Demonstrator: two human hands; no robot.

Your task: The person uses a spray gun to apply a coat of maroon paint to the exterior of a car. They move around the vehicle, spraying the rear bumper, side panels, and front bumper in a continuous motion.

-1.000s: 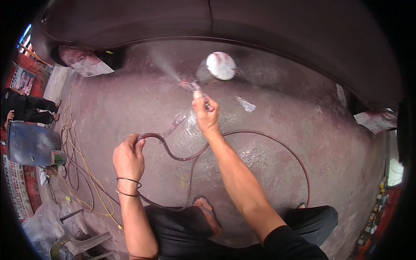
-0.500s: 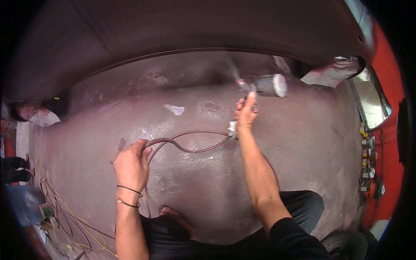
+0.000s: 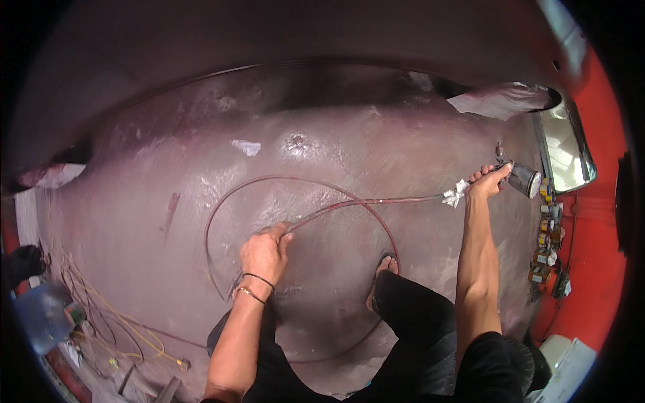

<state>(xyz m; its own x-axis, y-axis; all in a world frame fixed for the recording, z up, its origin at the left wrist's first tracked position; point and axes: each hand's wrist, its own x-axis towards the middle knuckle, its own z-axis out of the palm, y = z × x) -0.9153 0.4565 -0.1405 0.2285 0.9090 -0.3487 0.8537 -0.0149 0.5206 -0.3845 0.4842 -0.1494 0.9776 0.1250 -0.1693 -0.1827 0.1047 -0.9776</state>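
Gripping a spray gun (image 3: 523, 179), the right hand (image 3: 489, 181) hangs well out to the right over the floor (image 3: 403, 148), near cans (image 3: 547, 226) by the red wall (image 3: 594, 228) — and the left hand (image 3: 263, 255) curls closed around a reddish air hose (image 3: 342, 204) that runs across toward the gun.

Floor (image 3: 154, 221): hard, mostly matt w/ glossy patches. Hose (image 3: 390, 201): smooth, rubber-like. Spray gun cup (image 3: 523, 180): smooth, mat'l unclear. Car panel (image 3: 302, 33): smooth, low-sheen. Trousers (image 3: 416, 316): matt blk cloth. Wheel cover (image 3: 497, 102): paper-like.
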